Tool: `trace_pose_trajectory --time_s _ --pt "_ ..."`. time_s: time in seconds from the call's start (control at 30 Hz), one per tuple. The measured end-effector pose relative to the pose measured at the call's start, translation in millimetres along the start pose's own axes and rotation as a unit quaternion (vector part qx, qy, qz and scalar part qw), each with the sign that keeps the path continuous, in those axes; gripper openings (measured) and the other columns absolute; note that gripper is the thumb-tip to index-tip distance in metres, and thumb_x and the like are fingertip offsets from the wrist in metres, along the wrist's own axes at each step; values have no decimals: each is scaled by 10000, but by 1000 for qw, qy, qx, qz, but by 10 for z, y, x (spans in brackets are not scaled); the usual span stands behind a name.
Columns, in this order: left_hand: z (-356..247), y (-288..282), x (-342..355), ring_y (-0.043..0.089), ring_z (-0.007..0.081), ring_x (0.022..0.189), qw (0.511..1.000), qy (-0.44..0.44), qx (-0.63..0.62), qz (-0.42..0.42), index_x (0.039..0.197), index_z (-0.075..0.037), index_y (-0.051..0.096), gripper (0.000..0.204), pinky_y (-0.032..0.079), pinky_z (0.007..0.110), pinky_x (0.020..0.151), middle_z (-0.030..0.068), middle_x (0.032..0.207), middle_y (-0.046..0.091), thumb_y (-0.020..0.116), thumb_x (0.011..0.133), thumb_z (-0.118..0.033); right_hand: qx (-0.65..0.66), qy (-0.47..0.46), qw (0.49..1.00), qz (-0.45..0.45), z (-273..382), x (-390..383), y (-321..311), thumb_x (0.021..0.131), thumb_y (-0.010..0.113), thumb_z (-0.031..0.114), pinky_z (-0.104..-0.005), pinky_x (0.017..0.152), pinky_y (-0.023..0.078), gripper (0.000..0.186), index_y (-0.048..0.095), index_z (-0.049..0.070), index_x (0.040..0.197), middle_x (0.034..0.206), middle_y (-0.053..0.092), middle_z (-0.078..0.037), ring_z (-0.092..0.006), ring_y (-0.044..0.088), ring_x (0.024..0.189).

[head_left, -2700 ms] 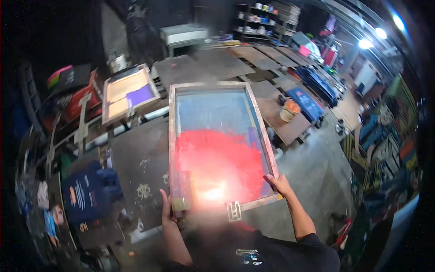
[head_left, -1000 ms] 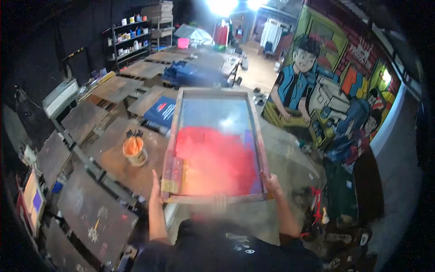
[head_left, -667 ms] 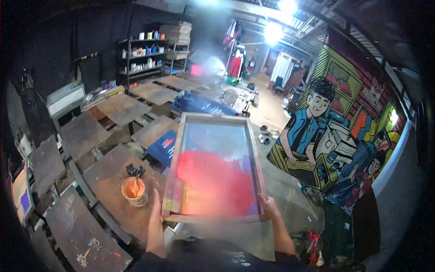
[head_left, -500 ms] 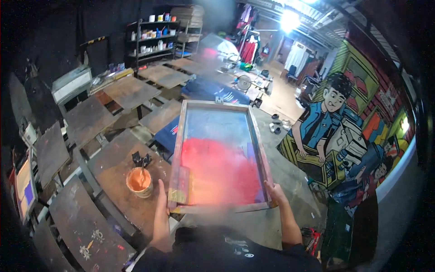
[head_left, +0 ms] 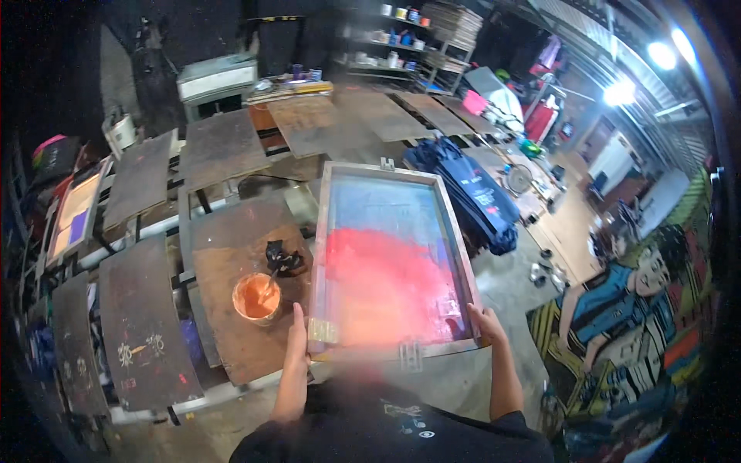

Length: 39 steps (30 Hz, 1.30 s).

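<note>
Between my two hands is a screen printing frame (head_left: 386, 266), a wooden rectangle with mesh stained pink-red over its lower half and bluish above. My left hand (head_left: 298, 333) grips its near left corner, and my right hand (head_left: 486, 324) has hold of the near right side. Metal hinge clamps show at the middle of its far and near edges. Left of the frame, a tub of orange ink (head_left: 257, 299) stands on a brown-stained board, a stick-like handle leaning in it. Just behind the tub lies a crumpled black piece (head_left: 283, 259).
Rows of flat dark printing boards (head_left: 147, 324) on metal rails fill the left and far side. Navy garments (head_left: 467, 189) hang over boards beyond the frame. A painted cartoon cutout (head_left: 617, 309) stands at the right, with shoes (head_left: 546, 270) on the floor near it.
My view has turned left, so boards, shelf and cutout sit further right in the picture. The screen printing frame stays in both hands, and its near-edge hinge clamp now shows.
</note>
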<state>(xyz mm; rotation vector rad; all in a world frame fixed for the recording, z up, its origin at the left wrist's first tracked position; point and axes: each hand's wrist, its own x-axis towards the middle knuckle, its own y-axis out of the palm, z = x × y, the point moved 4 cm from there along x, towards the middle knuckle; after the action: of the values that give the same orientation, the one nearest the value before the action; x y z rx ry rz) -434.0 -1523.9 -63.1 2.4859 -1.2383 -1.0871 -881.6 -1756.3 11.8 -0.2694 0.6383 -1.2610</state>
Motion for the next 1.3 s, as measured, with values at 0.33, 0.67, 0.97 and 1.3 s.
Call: trace_pose_trajectory --time_s 0.33,0.67,0.97,1.3 --pt "-159 985 165 667 247 1017 992 15 -78 -97 1324 -49 545 875 584 392 788 124 1198 643 402 886 -793 -150 -40 985 71 591 1779 -265 831 667 632 -364 692 525 839 643 -187 1014 892 683 -163 -186 640 835" --pt "277 1450 619 668 224 947 971 100 -110 -188 1242 -72 585 862 575 396 745 103 1093 666 448 843 -823 -111 -89 975 170 602 2856 -473 846 668 617 -350 503 396 666 610 -17 653 613 508 -11 -106 497 591" --pt "598 1581 931 662 265 1024 967 47 -101 -228 1338 -67 569 1043 572 436 759 122 1247 649 423 751 -916 -121 -118 970 173 485 3519 -535 850 658 624 -347 477 384 685 588 -4 588 562 503 -15 -106 496 548" --pt "957 1648 1151 641 234 1092 965 20 -93 -245 1265 -68 619 936 519 415 920 90 1185 678 387 828 -862 -50 -134 972 185 258 3635 -454 830 718 578 -325 486 382 613 601 2 657 626 524 0 -80 492 595"
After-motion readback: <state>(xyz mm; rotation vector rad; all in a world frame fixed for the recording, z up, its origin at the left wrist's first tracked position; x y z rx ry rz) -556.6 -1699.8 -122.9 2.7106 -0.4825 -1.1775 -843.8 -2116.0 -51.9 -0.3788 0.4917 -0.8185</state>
